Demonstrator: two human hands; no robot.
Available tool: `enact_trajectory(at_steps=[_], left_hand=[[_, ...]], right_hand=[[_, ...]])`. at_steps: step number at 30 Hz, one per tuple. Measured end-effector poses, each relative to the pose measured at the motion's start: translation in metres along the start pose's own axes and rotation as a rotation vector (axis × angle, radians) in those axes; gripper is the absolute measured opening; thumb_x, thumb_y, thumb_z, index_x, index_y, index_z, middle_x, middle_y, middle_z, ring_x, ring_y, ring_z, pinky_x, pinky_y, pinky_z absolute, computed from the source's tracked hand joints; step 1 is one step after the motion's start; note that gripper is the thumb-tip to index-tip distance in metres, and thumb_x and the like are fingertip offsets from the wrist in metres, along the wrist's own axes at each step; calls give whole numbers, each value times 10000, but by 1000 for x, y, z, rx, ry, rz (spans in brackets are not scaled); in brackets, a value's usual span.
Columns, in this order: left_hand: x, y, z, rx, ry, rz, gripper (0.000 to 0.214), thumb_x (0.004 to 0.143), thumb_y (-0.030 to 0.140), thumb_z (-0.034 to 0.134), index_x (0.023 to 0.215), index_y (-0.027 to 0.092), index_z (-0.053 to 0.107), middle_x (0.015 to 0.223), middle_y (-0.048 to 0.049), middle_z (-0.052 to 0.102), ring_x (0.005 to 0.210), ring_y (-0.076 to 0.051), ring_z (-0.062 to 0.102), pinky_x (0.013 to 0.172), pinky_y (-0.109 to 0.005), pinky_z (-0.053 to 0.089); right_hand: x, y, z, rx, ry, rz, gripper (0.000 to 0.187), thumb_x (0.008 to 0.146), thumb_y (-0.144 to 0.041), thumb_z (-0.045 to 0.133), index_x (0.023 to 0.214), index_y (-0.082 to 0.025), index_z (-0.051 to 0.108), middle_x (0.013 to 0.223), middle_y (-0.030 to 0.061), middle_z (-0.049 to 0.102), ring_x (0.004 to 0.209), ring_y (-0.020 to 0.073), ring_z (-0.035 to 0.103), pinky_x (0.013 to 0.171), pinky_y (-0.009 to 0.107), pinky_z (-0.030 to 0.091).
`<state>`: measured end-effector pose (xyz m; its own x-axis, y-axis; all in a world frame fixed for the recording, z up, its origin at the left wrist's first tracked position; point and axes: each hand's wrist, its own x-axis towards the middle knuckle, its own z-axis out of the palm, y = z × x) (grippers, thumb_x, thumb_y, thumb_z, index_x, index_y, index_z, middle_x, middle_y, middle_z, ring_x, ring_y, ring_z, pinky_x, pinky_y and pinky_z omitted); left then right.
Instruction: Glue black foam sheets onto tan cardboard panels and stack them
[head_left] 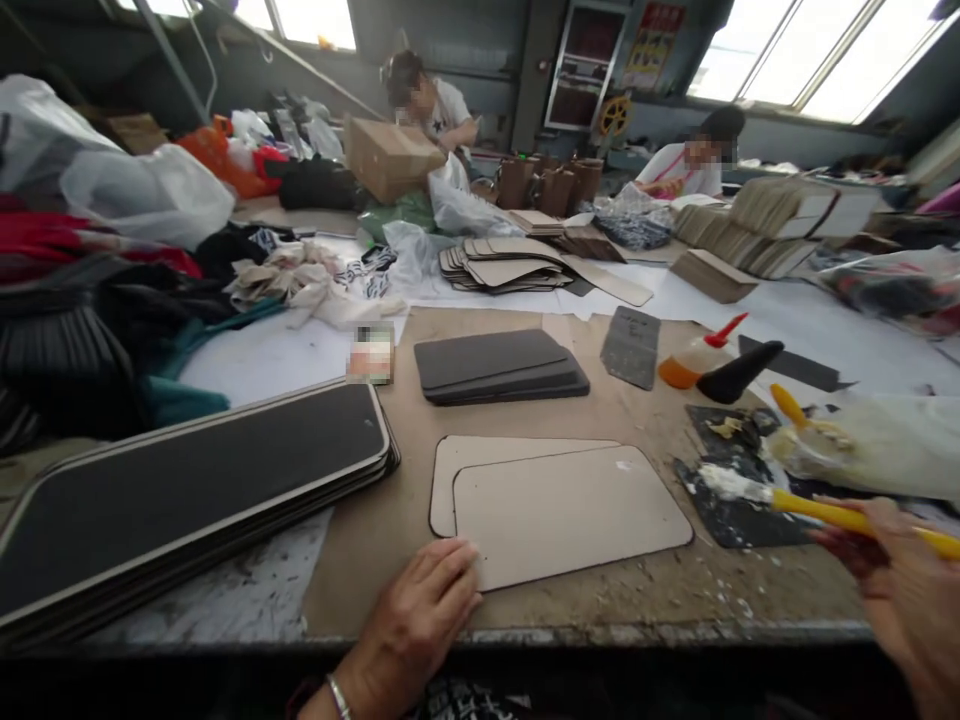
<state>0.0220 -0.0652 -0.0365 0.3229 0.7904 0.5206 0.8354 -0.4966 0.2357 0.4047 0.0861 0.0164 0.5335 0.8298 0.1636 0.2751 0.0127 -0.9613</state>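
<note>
My left hand (420, 612) rests its fingers, held together, on the near left corner of a beige panel (570, 510) with rounded corners and a dark edge. Beneath that panel lies a second beige panel (444, 485), sticking out to the left and back. My right hand (892, 570) is closed around the yellow handle of a glue brush (817, 510). White paste coats the brush head, which sits over a dark, paste-smeared board (750, 530). Right behind it, a plastic tub or bag (817, 445) of pale paste has a yellow-handled tool in it.
A stack of dark panels with pale borders (210, 490) fills the left. Grey panels (495, 365) lie behind the beige ones. A red-tipped glue bottle (697, 360) and a black cone-shaped object (739, 372) stand right. Two people work across the table, among card stacks (510, 262).
</note>
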Motion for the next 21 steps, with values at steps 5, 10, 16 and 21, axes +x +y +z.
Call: enact_trajectory(at_steps=[5,10,16,21], left_hand=[[-6,-3,2,-48,-6,-79,201,888,142,438,1022,148,588,1040,-93,639,1027,-205,579,867,-364,541],[-7,-3,2,-92,-13,-100,194,886,150,448,1018,148,590,1034,-93,641,1014,-212,584,863,-383,544],[-4,-4,1,-80,11,-88,206,900,157,417,1002,149,597,1025,-80,646,994,-202,594,846,-368,551],[-7,-9,6,-48,73,-28,204,900,169,432,999,151,609,1012,-77,653,998,-189,592,847,-311,539]], right_hand=[[-103,-36,91,93,-460,124,341,666,-516,674,783,-198,643,841,70,641,600,155,578,617,363,521],[-149,-51,140,76,-773,-12,341,784,-493,565,783,-158,630,762,59,624,571,149,575,589,308,519],[-137,-49,134,-75,-693,-98,352,776,-522,552,769,-177,623,712,47,605,579,163,574,587,297,509],[-90,-32,101,-242,-454,-124,395,739,-546,570,821,-162,609,712,54,614,586,177,590,590,309,501]])
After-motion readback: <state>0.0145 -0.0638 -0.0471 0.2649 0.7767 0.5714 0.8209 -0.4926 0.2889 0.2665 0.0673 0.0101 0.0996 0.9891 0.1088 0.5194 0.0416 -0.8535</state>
